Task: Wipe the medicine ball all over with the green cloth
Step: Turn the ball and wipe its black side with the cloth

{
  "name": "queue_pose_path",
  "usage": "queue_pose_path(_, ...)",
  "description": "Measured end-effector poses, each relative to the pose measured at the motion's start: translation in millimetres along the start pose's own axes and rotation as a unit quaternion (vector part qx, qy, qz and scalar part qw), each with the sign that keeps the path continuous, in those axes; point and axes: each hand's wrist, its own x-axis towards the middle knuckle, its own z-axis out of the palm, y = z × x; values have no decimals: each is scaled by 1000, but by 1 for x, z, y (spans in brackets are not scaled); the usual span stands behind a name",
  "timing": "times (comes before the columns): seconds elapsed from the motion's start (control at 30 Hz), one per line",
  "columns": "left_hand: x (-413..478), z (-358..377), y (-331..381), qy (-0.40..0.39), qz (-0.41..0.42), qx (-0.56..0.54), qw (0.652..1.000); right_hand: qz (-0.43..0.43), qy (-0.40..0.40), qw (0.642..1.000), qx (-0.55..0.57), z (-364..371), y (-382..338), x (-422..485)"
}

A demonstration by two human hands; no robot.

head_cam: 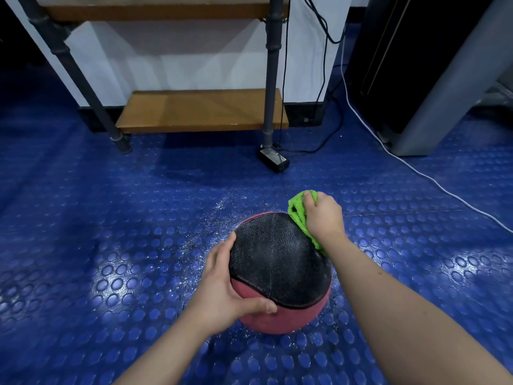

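Note:
A black and pink medicine ball point(280, 262) sits on the blue studded floor in front of me. My left hand point(224, 284) holds its near left side, thumb across the pink panel and fingers curved up the black panel. My right hand point(323, 215) grips a bunched green cloth point(298, 212) and presses it against the ball's far right upper side. Part of the cloth is hidden under my right hand and wrist.
A shelf rack with wooden boards point(200, 109) and grey metal posts stands ahead by the white wall. A black power adapter point(273, 159) lies by its right post. Black cables and a white cable point(416, 168) run across the floor on the right, near a grey machine point(433, 79).

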Motion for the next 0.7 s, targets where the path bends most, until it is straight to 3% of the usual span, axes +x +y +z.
queue_pose_path(0.23, 2, 6, 11, -11, -4, 29, 1000, 20, 16, 999, 31, -10, 15, -3)
queue_pose_path(0.37, 1, -6, 6, -40, -4, 19, 999, 49, -12, 999, -7, -14, 64, -21)
queue_pose_path(0.47, 2, -20, 1, -46, -23, 21, 998, 154, 5, 978, 142, -17, 98, -36)
queue_pose_path(0.53, 3, -23, 4, -54, -32, 35, 997, 188, 29, 932, 308, -27, 93, -40)
queue_pose_path(0.6, 2, -18, 12, -63, -41, 53, 996, 133, 41, 913, 384, -40, 62, -46)
queue_pose_path(0.7, 0, 2, 26, -37, -32, 96, 994, -33, -5, 948, 317, -41, 10, -74)
